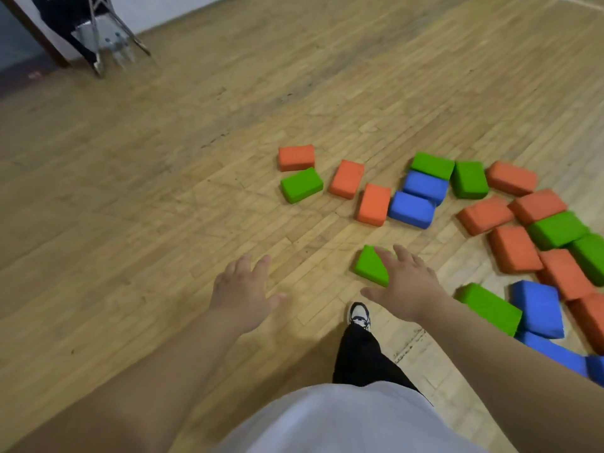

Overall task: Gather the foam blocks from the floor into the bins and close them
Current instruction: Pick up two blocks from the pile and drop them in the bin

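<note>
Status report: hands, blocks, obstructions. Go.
Left hand open, empty. Right hand open, over nearest green block, contact unclear. Other foam blocks scattered on wooden floor, no bin in view. Nothing blocking.

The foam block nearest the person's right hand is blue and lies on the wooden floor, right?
Not blue: the rectangular foam block nearest the right hand is green. It does lie on the wooden floor, as the head view shows.
</note>
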The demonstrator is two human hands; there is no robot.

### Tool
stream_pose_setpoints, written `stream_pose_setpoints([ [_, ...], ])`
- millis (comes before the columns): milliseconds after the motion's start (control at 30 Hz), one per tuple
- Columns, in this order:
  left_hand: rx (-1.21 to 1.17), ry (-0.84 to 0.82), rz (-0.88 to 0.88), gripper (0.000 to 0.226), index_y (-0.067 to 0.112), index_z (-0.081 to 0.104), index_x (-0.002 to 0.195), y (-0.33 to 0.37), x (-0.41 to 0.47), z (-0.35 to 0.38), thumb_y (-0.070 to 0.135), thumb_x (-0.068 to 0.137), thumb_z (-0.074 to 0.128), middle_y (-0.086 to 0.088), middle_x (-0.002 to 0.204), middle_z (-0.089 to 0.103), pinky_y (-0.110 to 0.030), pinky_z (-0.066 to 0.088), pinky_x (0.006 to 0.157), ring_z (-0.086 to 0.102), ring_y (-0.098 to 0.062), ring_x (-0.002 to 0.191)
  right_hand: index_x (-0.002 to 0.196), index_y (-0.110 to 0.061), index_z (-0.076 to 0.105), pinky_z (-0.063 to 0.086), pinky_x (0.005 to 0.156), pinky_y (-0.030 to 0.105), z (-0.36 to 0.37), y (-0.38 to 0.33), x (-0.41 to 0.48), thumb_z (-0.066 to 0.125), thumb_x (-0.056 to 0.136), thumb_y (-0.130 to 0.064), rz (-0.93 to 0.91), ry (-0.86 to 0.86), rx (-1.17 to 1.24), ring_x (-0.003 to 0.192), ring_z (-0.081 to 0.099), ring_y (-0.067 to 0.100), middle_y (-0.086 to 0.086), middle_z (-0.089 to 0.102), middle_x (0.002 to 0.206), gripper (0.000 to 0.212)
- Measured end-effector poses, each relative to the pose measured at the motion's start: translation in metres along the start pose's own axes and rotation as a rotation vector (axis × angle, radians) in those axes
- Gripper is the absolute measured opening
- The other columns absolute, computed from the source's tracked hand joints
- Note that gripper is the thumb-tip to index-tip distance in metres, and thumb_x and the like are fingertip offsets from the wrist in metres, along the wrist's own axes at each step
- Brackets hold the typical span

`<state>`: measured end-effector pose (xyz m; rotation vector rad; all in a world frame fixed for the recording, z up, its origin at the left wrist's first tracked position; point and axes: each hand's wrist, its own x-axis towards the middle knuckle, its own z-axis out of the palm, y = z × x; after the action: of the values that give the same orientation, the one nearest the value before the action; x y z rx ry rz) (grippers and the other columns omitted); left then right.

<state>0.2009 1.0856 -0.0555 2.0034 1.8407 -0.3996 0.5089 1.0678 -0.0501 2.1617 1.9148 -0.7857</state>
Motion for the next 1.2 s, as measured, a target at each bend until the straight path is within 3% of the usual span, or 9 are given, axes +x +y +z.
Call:
stream_pose_setpoints([
  [333, -0.141, -0.02, -0.163, 0.09, 0.037, 0.0, 0.161, 0.039, 0.168, -0.079, 0.075, 0.093, 0.044, -0.007, 0.171, 0.001, -0.053, 0.018, 0.124, 0.005, -0.032, 0.156, 0.161, -0.037, 0.013, 0.027, 0.121, 0.052, -0.128, 0.005, 0.215, 0.061, 0.082, -0.076, -0.104, -0.081, -0.116, 0.152, 0.022, 0.036, 0.007, 0.012, 0.17, 0.1],
  [533, -0.2, -0.025, -0.206, 0.087, 0.035, 0.007, 0.161, 0.027, 0.264, -0.114, 0.072, 0.093, 0.047, -0.009, 0.17, 0.009, -0.051, 0.021, 0.122, 0.012, -0.033, 0.155, 0.161, -0.034, 0.013, 0.027, 0.12, 0.053, -0.172, -0.028, 0.331, 0.062, 0.083, -0.072, -0.151, -0.109, -0.14, 0.152, 0.02, 0.036, 0.008, 0.014, 0.169, 0.099],
  [833, -0.242, -0.181, -0.205, 0.091, 0.037, 0.006, 0.163, -0.051, 0.504, -0.162, 0.069, 0.092, 0.054, -0.009, 0.17, 0.008, -0.05, 0.023, 0.123, 0.013, -0.035, 0.155, 0.163, -0.036, 0.009, 0.023, 0.122, 0.056, -0.194, -0.107, 0.554, 0.059, 0.087, -0.071, -0.068, -0.288, -0.142, 0.154, 0.014, 0.036, 0.006, 0.007, 0.171, 0.098],
  [967, -0.191, -0.247, -0.189, 0.094, 0.036, 0.004, 0.163, -0.084, 0.608, -0.177, 0.071, 0.09, 0.053, -0.012, 0.17, 0.009, -0.048, 0.024, 0.122, 0.016, -0.036, 0.154, 0.162, -0.035, 0.011, 0.029, 0.119, 0.054, -0.205, -0.156, 0.666, 0.061, 0.087, -0.068, -0.086, -0.309, -0.229, 0.15, 0.025, 0.036, 0.008, 0.015, 0.168, 0.096],
  [1200, -0.202, -0.313, -0.259, 0.098, 0.039, 0.0, 0.161, -0.122, 0.748, -0.115, 0.075, 0.088, 0.054, -0.01, 0.17, 0.009, -0.053, 0.025, 0.12, 0.016, -0.035, 0.154, 0.162, -0.037, 0.01, 0.035, 0.113, 0.055, -0.13, -0.174, 0.837, 0.06, 0.087, -0.065, -0.094, -0.397, -0.275, 0.148, 0.028, 0.037, 0.007, 0.015, 0.167, 0.094],
])
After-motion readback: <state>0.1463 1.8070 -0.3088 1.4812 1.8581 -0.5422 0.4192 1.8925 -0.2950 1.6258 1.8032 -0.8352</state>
